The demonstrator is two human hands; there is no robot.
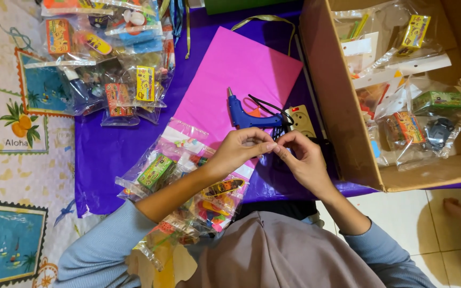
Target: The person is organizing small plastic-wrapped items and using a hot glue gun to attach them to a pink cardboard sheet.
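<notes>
A: Far left, what lies on the purple cloth (pixel 102 154)?

B: A heap of clear packets (pixel 116 69) holding small coloured boxes, with a second pile of packets (pixel 188 186) lower down, under the person's left forearm.

A: And the left hand (pixel 237 150)?

B: Fingers curled, thumb and forefinger pressed together — pinching something too small to make out, just above the pink paper sheet (pixel 230 80).

A: Centre?

B: A blue glue gun (pixel 249 114) rests on the pink sheet, nozzle up, its black cord running to a beige power strip (pixel 301 120) just beside it.

A: The right hand (pixel 305 160)?

B: Fingertips meet those of the left hand — also pinched; what it grips cannot be told.

A: Right side?

B: An open cardboard box (pixel 342 122) holding more packets.
</notes>
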